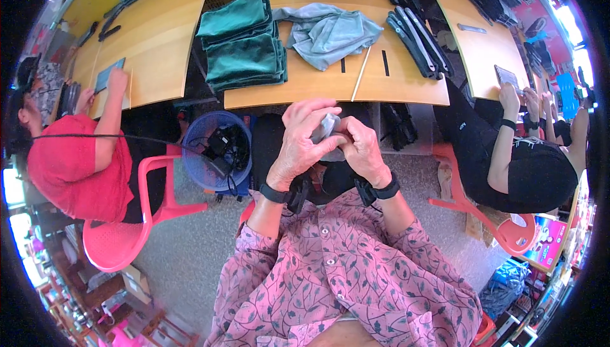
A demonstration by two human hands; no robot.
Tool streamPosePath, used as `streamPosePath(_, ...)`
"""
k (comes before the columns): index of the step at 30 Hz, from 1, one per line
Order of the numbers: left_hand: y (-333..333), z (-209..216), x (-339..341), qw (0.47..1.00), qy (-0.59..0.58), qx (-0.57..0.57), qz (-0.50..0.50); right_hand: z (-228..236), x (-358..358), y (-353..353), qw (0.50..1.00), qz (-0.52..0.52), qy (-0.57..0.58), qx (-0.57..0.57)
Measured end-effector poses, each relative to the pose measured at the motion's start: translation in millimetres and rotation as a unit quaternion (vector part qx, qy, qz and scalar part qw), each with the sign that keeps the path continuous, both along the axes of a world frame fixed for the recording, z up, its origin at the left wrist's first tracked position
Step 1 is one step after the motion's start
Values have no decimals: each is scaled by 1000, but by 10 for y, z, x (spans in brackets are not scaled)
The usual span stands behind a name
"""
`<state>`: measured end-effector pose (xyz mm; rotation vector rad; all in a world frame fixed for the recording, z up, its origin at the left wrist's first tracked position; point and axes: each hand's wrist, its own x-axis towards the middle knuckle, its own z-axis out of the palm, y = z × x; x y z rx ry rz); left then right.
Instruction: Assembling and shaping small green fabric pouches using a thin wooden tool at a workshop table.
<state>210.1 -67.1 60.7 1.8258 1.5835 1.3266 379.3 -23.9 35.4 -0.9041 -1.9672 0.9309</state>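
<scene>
My left hand [300, 147] and right hand [362, 150] pinch a small grey cloth [325, 126] below the table [305, 86], keeping it taut

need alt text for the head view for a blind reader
Left hand and right hand together pinch a small grey cloth above the lap. Ahead, a table bears green cloths and a grey garment.

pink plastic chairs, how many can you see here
2. One pink chair at left under the person in red; one at right under the person in black. More may be hidden, including beneath the wearer.
</scene>
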Motion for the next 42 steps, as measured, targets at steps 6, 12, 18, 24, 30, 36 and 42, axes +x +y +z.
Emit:
streamPosePath(6, 18, -163, -25, 899, -394, -158, -102, 189, 26, 12, 995, 16, 51, -84)
streamPosePath(12, 9, -327, 25, 849, -483, -188, -107, 179, 23, 0, 947, -3, 154, -283)
streamPosePath(18, 3, -330, -26, 824, -486, -234, -171, 174, 2, -5, 940, 12, 174, -293)
streamPosePath(24, 22, -215, 27, 862, -414, -227, -185, 150, -32, 26, 907, -47, 273, -316)
streamPosePath(30, -13, -226, 29, 889, -356, -229, -176, 128, -7, 13, 892, -68, 304, -328)
streamPosePath(36, -29, -265, -6, 897, -385, -171, -133, 284, 44, 89, 891, 0, 238, -387)
streamPosePath(42, -2, -141, 28, 896, -397, -159, -116, 364, 70, 190, 935, 65, 93, -336)
